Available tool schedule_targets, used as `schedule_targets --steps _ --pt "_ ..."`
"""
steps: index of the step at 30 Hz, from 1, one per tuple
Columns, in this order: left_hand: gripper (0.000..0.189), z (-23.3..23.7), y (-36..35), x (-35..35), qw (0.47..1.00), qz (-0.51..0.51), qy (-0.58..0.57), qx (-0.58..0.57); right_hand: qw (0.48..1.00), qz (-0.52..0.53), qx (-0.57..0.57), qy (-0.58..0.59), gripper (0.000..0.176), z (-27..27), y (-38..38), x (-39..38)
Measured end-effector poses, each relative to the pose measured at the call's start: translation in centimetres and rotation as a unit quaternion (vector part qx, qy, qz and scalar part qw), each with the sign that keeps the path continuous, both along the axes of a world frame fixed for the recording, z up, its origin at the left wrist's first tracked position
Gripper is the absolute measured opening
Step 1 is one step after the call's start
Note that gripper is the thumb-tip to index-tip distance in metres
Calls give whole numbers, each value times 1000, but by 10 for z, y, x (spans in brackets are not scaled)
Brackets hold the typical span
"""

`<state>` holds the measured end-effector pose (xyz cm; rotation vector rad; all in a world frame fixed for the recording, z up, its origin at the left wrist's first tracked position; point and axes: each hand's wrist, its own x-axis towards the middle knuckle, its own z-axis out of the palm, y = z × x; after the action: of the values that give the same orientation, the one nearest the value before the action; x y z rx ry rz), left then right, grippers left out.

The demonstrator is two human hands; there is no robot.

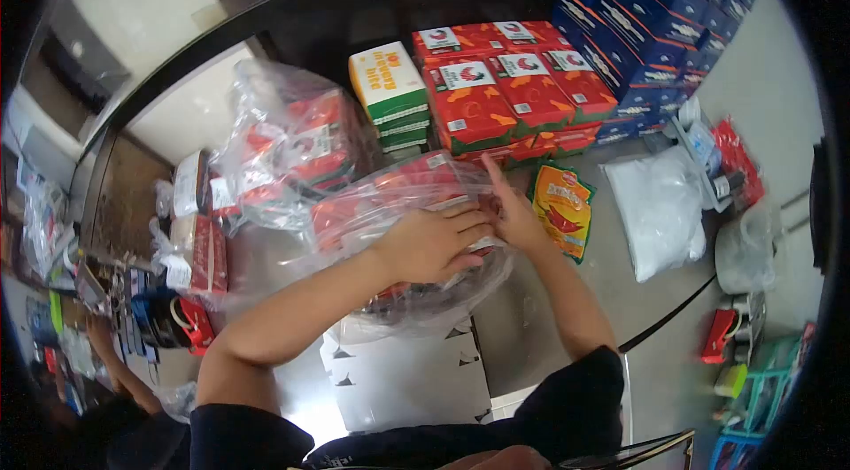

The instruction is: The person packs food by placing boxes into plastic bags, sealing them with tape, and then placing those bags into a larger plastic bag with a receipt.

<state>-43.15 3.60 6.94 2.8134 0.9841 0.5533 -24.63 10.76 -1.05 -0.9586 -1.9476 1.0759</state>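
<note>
In front of me lies a clear plastic bag [390, 196] with red boxes inside it. My left hand [429, 244] rests palm down on the bag, its fingers stretched out to the right. At the bag's right side is my right hand [513, 213], one finger pointing up and the others bent in against the plastic, partly hidden behind the left fingers. Beneath the bag's near edge a flat white carton [407, 377] shows. A yellow-green packet with a red chili picture [562, 209] lies just right of my right hand.
Behind stand stacked red boxes [522, 94], white-and-green boxes [390, 80] and blue boxes [646, 19]. Another bagged set of red boxes [301, 147] sits left. A white-filled bag [655, 213] and a clear tub [748, 249] are right. Another person's arm [115, 359] reaches in at lower left.
</note>
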Motion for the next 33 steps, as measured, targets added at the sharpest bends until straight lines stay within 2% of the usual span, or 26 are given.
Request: schedule_targets --steps 1,2,3,5,6,7,9,10,12,13,15,16,18,19,21,24,28,30,33 --pt "40 3 3 -1 998 -14 46 -46 990 32 44 -127 80 15 -5 11" --pt "40 3 6 -1 997 -27 54 -48 994 59 12 -90 69 22 -1 22" --pt "40 0 6 -1 998 -25 52 -24 995 47 8 -85 69 24 5 31" --pt "40 -1 4 1 998 -33 54 -7 985 164 -40 28 46 25 17 49" --pt "41 4 3 2 997 -30 64 -24 976 196 -20 97 22 28 23 53" --pt "41 6 4 3 996 -26 74 -40 977 184 -20 103 22 28 29 58" --pt "42 4 3 3 995 -32 85 -43 929 328 -167 -33 13 24 36 63" --pt "43 4 4 4 995 -26 89 -44 932 321 -169 -26 13 19 36 61" --pt "44 5 3 6 993 -23 104 -56 913 347 -147 -157 15 10 34 53" --pt "45 6 3 7 991 -10 113 -64 914 345 -151 -152 15 4 36 52" --pt "43 4 6 8 991 -17 117 -55 933 322 -158 -33 22 -6 40 47" --pt "41 4 6 8 992 -21 118 -41 932 324 -160 -29 22 -10 42 42" --pt "42 5 5 8 990 -14 127 -50 934 313 -108 -134 24 -14 43 31" --pt "43 5 5 8 989 -9 133 -56 934 315 -109 -131 24 -14 42 26" --pt "44 4 5 8 989 -6 135 -59 922 293 -105 -231 25 -2 35 20" --pt "45 3 5 8 990 -3 131 -59 901 306 -157 -263 22 5 41 27" --pt "45 3 4 9 991 -3 121 -51 895 355 -182 -201 18 -40 38 29" --pt "45 2 3 7 993 -1 116 -39 933 286 -20 -215 16 -46 26 27" --pt "44 3 -2 5 993 10 106 -42 949 276 -22 -153 16 -37 22 35"
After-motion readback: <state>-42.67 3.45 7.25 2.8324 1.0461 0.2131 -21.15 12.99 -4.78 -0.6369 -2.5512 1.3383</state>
